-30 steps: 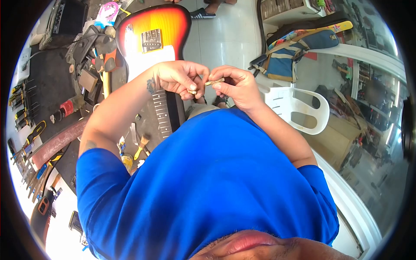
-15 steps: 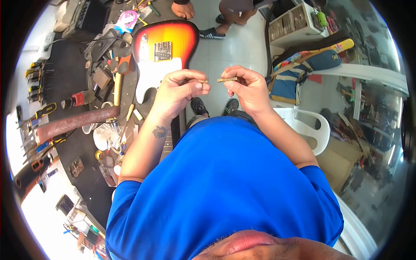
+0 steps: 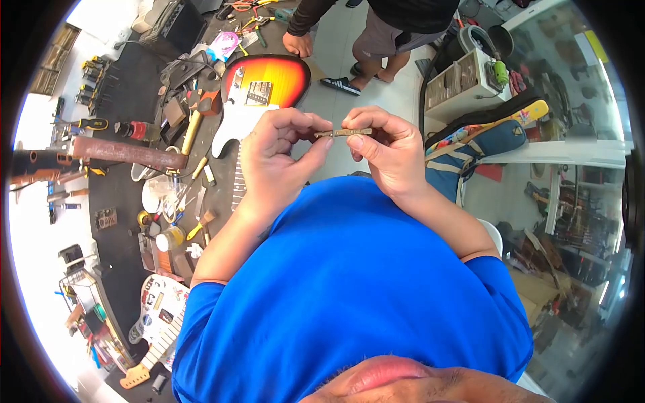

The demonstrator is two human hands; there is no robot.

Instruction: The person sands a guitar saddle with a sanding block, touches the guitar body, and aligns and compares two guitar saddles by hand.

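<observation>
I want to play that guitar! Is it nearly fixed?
Not yet, I think. The sunburst guitar lies on the workbench among scattered tools, with nobody touching it. Both the left hand and right hand pinch a small brown strip above it. Nothing looks finished; that piece is not yet on the guitar.

A guitar repair workshop: sunburst guitar [image 3: 259, 91] on a tool-strewn workbench [image 3: 121, 195].

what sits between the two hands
A small brass strip, pinched at its ends by the left hand and right hand, in the head view.
</observation>
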